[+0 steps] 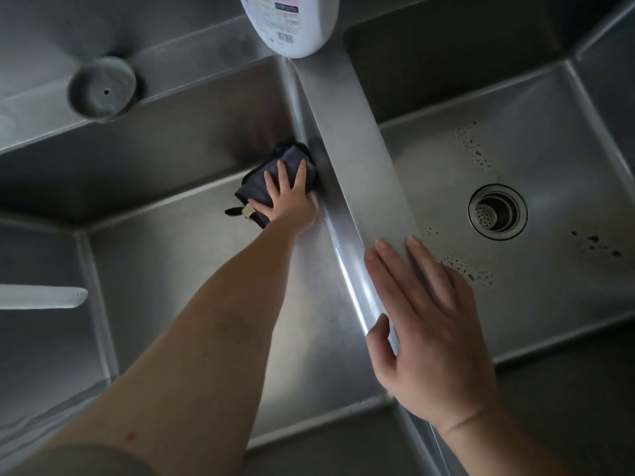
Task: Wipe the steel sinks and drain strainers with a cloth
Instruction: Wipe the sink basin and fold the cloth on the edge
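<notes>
Two steel sinks lie side by side under me. My left hand (287,197) reaches deep into the left sink (165,255) and presses a dark grey cloth (275,170) flat against the far right corner of its basin, beside the divider (360,159). My right hand (426,324) rests flat on the divider's near end, fingers spread, holding nothing. The right sink (515,156) shows its round drain strainer (497,211) on the floor, with water spots and dark specks around it. The left sink's drain is hidden.
A white bottle (292,22) with a pink label stands at the far end of the divider. A round steel cap (102,89) sits on the back ledge at the left. A pale flat bar (41,296) juts in from the left edge.
</notes>
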Demonstrator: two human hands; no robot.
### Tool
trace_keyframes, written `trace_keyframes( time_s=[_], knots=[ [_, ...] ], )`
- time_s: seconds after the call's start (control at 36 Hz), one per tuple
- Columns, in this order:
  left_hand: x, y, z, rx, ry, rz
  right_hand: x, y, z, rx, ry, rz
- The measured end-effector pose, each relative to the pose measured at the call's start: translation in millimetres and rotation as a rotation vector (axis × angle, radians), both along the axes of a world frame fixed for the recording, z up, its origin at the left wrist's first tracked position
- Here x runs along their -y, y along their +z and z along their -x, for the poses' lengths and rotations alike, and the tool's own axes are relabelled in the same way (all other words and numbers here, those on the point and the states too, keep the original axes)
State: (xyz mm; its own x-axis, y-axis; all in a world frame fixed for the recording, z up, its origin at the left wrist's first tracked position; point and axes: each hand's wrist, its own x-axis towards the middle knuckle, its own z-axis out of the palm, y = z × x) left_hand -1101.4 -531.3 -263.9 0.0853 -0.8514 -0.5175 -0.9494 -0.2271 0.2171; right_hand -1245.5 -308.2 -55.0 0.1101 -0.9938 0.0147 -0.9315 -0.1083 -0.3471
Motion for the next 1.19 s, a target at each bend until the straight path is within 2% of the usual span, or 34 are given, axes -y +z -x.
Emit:
trace_keyframes(
  time_s=[0.17,0.28,0.42,0.61,0.72,0.94,1.08,1.19],
  knots=[
    [7,3,-44,-0.039,-0.294,0.043,0,0,-1,-0.001,-0.003,0.014],
    [11,5,-38,-0.135,-0.114,0.096,-1,-1,0,-0.004,-0.003,0.023],
    [14,1,-2,0.055,-0.080,0.062,-2,-4,0,-0.006,-0.005,0.039],
    [11,20,-10,0.154,-0.249,-0.015,-1,-4,-1,-0.029,-0.007,0.049],
    [-35,29,-16,0.173,-0.368,-0.058,-2,-5,-1,-0.041,-0.006,0.063],
    [-189,34,-29,0.101,-0.712,-0.130,-5,-2,-5,-0.047,-0.040,0.092],
    [-245,53,-29,0.080,-0.903,-0.351,-10,9,-12,-0.212,-0.065,-0.075],
    [-276,60,-28,0.035,-1.030,-0.434,-32,17,-36,-0.244,-0.223,-0.177]
  ],
)
